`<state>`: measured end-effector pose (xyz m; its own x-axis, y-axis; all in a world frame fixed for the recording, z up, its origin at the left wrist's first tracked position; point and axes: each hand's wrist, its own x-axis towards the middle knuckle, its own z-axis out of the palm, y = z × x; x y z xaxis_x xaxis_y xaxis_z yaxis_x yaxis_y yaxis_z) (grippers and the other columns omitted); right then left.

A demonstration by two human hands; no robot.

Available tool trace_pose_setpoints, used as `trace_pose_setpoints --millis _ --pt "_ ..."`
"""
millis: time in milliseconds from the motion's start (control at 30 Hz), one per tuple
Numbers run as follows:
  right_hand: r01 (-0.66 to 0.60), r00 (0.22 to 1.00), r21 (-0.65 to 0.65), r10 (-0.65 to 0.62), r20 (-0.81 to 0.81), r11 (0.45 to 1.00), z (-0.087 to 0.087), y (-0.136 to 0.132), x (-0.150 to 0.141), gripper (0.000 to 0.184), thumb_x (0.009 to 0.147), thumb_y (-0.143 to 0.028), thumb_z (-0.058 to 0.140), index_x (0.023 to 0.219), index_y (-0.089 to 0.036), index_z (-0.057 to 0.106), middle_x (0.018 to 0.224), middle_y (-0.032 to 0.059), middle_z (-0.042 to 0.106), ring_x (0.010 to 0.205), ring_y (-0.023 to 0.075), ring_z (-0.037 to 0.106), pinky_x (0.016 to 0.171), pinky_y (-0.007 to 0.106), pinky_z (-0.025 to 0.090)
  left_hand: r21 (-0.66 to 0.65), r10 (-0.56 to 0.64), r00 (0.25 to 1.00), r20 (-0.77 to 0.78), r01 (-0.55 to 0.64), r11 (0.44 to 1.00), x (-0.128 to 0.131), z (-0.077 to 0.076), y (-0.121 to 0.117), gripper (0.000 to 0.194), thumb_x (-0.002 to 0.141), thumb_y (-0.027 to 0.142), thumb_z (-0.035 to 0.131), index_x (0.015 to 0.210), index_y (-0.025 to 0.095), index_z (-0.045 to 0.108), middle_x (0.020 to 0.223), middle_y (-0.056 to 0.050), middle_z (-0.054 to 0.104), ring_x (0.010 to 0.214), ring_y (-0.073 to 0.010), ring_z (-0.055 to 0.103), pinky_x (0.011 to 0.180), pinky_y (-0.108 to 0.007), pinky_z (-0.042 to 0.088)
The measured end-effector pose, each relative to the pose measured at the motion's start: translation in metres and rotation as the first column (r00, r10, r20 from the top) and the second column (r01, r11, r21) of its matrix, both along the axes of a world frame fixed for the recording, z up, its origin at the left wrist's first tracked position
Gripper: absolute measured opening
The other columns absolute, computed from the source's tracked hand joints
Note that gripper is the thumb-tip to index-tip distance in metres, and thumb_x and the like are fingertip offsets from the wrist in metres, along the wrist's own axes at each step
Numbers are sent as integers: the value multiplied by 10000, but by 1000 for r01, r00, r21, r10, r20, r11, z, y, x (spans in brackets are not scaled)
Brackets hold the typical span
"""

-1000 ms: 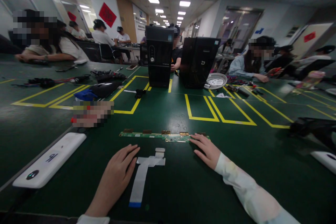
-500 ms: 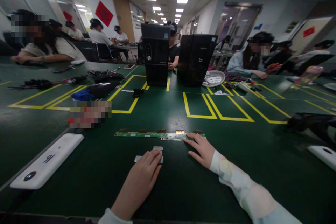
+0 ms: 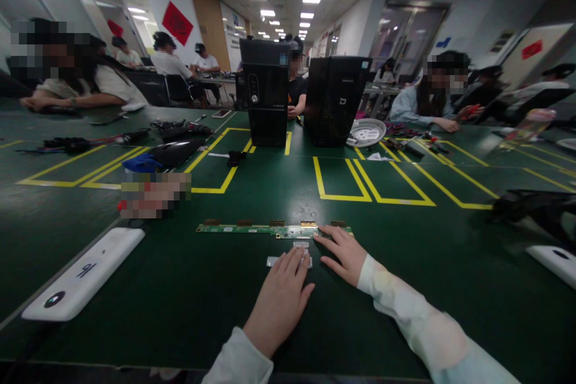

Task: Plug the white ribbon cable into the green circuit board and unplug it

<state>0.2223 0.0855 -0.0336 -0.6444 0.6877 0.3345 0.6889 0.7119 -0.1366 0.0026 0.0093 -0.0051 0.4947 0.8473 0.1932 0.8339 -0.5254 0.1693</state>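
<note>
A long, narrow green circuit board (image 3: 245, 229) lies crosswise on the dark green table, with brown-gold tabs along its far edge. My right hand (image 3: 342, 255) rests at the board's right end, fingertips touching it and fingers spread. Just in front of the board is a white flat ribbon cable (image 3: 272, 261). My left hand (image 3: 285, 291) lies flat over the cable with its fingers stretched out, hiding most of it. Only the cable's connector end and parts of its crosspiece show, close to the board's near edge.
A white oblong device (image 3: 85, 276) lies at the left, near a black and blue item (image 3: 166, 156). Two black computer towers (image 3: 265, 93) stand at the back beside a white basket (image 3: 366, 132). Yellow tape (image 3: 346, 198) marks the table. Several people sit around.
My left hand moved right onto the ribbon cable, then slid it right and forward toward the circuit board. My right hand stayed on the board's right end.
</note>
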Motion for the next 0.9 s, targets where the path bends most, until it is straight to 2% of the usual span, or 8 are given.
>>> trace_pose_setpoints --millis 167,267,567,900 --pt "-13 1000 -8 13 8 1000 -1 1 0 466 928 -391 457 1342 -183 509 1400 157 462 1288 285 418 1042 512 393 55 -9 998 67 5 998 2 -14 2 484 934 346 440 1372 141 430 1450 -165 452 1357 -277 392 1072 -488 415" --pt "-3 1000 -9 3 2 1000 0 0 -1 462 934 -387 443 1347 -187 504 1398 149 468 1286 282 418 1042 509 395 55 1 997 72 -5 998 4 -17 3 495 937 359 428 1381 139 419 1441 -178 459 1347 -287 407 1068 -494 417" --pt "6 1000 -18 -5 15 1000 2 -1 -1 460 931 -378 457 1344 -182 509 1409 139 461 1287 288 410 1048 506 387 -19 22 998 53 -21 1000 7 -13 3 663 922 505 399 1418 67 348 1474 -206 397 1363 -312 370 1073 -503 406" --pt "-5 1000 -20 5 -8 1000 3 -1 0 459 931 -383 452 1342 -188 510 1396 143 471 1283 279 419 1049 500 386 -23 52 997 50 -51 998 12 -10 4 638 927 490 397 1396 58 390 1452 -206 428 1344 -310 403 1076 -503 402"
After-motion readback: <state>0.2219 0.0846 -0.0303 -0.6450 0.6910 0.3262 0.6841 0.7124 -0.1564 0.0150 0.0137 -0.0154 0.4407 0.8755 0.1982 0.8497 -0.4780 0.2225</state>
